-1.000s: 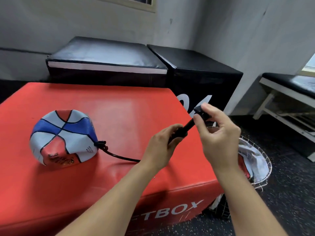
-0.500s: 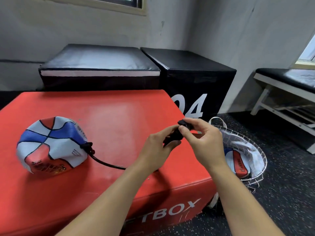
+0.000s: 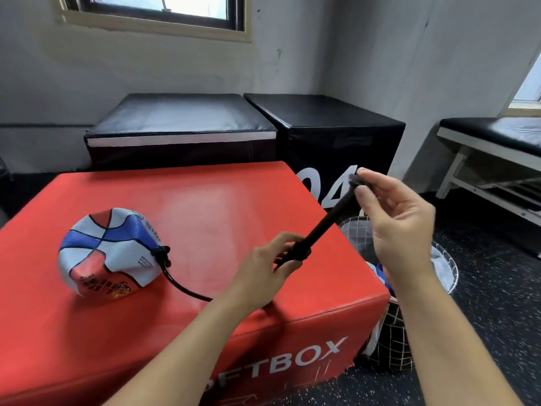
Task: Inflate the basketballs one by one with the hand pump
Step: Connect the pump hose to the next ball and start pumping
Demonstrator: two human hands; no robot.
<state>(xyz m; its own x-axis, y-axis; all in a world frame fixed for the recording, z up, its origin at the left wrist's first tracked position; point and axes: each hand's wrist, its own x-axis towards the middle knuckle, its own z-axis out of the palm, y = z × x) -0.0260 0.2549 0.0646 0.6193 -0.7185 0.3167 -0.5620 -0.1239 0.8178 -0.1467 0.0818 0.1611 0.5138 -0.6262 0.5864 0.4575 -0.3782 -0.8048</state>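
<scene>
One red box (image 3: 205,215) fills the lower left of the frame, and one floppy basketball (image 3: 108,253) sits on its left side. One black hose (image 3: 181,285) joins the ball to one hand pump (image 3: 322,230) in the middle. The left hand (image 3: 263,273) grips the pump's body, and the right hand (image 3: 398,227) pinches its handle, pulled out.

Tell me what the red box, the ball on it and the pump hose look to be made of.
Red box: probably foam under vinyl or faux leather; smooth, faintly glossy, with soft rounded edges.
Ball: likely pebbled rubber or synthetic leather; it is caved in and folds softly.
Hose: black flexible rubber or plastic, judging by its smooth curve; which one I cannot tell.
</scene>
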